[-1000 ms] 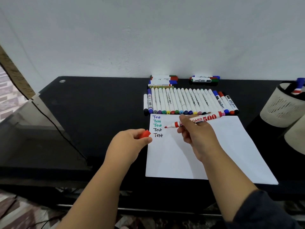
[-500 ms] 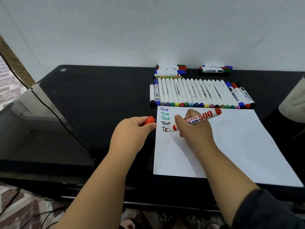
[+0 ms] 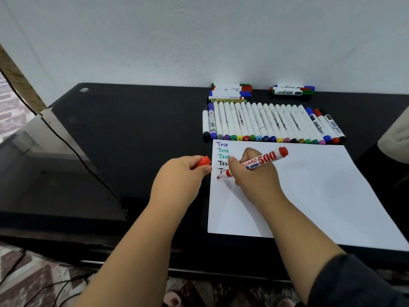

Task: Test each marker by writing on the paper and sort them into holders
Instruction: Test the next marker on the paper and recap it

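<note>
Gripping red marker (image 3: 254, 164), right hand (image 3: 254, 176)

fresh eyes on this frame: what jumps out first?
The right hand grips a red whiteboard marker, its tip at the left edge of the white paper, just under a column of "Test" words. The left hand pinches the red cap just off the sheet. Beyond the paper, a long row of capped markers lies side by side on the black table.
</note>
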A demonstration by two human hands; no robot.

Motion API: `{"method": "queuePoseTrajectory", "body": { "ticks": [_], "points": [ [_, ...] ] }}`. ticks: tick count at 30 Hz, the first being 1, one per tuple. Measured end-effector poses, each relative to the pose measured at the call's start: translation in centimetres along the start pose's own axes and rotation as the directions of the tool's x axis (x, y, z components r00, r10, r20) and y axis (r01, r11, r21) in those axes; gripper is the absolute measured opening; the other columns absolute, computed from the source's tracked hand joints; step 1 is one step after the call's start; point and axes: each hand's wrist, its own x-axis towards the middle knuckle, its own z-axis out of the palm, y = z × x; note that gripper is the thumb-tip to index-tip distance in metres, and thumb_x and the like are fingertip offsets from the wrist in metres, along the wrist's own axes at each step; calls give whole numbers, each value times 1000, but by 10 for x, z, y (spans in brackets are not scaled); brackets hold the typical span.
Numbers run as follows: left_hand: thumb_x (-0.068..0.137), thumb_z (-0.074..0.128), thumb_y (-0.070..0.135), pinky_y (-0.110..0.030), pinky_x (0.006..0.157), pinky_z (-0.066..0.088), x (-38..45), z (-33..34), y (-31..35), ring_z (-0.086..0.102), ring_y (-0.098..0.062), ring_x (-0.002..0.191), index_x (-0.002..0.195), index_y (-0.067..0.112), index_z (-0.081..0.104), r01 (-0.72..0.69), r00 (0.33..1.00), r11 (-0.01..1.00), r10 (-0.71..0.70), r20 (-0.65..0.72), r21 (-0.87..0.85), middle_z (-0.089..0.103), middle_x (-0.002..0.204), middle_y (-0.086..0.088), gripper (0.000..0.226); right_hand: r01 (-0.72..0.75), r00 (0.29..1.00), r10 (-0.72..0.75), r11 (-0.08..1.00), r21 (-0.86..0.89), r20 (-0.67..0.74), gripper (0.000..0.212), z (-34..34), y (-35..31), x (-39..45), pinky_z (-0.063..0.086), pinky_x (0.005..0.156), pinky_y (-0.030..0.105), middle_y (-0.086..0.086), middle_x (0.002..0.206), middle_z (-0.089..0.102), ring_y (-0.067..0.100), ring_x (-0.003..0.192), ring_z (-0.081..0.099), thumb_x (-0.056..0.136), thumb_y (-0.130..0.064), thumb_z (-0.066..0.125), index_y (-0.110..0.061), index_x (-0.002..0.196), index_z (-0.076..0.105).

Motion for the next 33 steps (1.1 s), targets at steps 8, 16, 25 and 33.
{"method": "queuePoseTrajectory", "body": {
  "ticks": [8,16,25,33],
  "points": [
    [95,50,34,-26,81,42,0,0,-2,47,-9,89,135,31,48,9,1000,1000,-9,-5,-7,56,128,4,40,-12,1000,12,999,34,-13,34,-2,3,2,36,53,23,16,75,60,14,71,56,91,-17,55,-15,64,36],
    [94,53,35,-21,68,42,0,2,-4,48,-4,76,132,33,52,-1,1000,1000,0,-27,-18,59,120,8,38,-16,1000,18,996,89,-14,35,-4,6,1,32,44,11,3,60,49,9,62,51,88,-10,56,-15,61,33],
    [94,53,37,-21,66,41,0,2,-3,47,-4,74,133,33,51,2,1000,1000,-2,-27,-3,58,124,7,39,25,999,-24,998,53,-23,37,-3,7,1,28,41,11,-1,53,38,3,45,43,88,-9,55,-15,60,32],
    [93,53,38,-27,77,48,-1,1,-3,56,-12,85,133,33,51,12,1000,1000,-12,-19,-7,59,122,7,40,37,998,-33,996,78,-55,36,-4,9,1,28,47,17,2,57,37,7,51,39,88,-9,54,-14,61,31]
  ]
}}
